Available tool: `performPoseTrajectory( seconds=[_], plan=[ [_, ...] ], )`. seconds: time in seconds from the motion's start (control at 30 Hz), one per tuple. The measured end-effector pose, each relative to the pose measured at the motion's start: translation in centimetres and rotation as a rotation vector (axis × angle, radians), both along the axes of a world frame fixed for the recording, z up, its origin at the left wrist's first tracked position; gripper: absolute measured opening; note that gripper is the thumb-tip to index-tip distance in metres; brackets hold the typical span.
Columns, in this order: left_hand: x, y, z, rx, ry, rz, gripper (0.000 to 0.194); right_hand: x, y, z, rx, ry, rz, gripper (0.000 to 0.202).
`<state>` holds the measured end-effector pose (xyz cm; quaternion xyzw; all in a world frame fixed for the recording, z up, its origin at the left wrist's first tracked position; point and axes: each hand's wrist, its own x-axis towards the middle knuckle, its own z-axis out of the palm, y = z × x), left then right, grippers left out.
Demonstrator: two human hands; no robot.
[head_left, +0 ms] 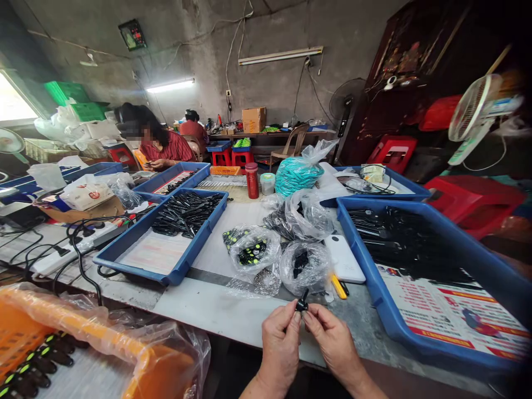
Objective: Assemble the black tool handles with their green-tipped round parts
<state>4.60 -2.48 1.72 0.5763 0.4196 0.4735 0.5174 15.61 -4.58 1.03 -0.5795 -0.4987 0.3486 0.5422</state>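
Both of my hands meet at the table's front edge around a small black plastic part [302, 301] with a round head and a narrow stem pointing up. My left hand [279, 338] pinches it from the left, thumb against fingers. From the other side, my right hand [330, 335] pinches the same part. Just beyond stands an open clear bag [305, 269] with small black pieces inside. Left of it, another open bag [253, 249] holds black and yellow-green round pieces. Beside the bags lie a yellow-handled tool [339, 287] and a white flat device [344, 258].
Blue trays of black parts flank the bags: one left [166, 271], one right [374, 277]. An orange crate [153, 371] lined with plastic is at lower left. A red bottle [251, 180] and a bag of teal pieces [297, 174] stand farther back. A person [166, 144] sits across the table.
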Motion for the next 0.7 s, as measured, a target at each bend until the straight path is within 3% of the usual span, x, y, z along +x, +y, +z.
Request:
performPoseTrajectory(
  seconds=[0.1,0.23,0.43,0.63,0.7],
  plan=[
    [-0.1,-0.1,-0.1,0.002,0.004,-0.007,0.033,0.4,0.1,-0.5,-0.004,-0.023,0.025,0.029],
    [0.0,-0.1,-0.2,-0.012,-0.004,-0.005,0.034,0.4,0.2,-1.0,-0.006,0.009,-0.054,0.03],
    [0.1,-0.2,-0.2,-0.008,0.009,-0.018,0.033,-0.1,0.0,-0.4,0.049,-0.032,-0.092,0.029],
    [0.1,-0.2,0.1,-0.019,0.017,-0.029,0.032,-0.3,0.0,0.1,0.005,-0.071,-0.114,0.042],
    [0.2,-0.2,0.1,-0.037,0.0,-0.033,0.034,-0.1,0.1,0.1,0.006,-0.052,-0.073,0.04]
  ],
)
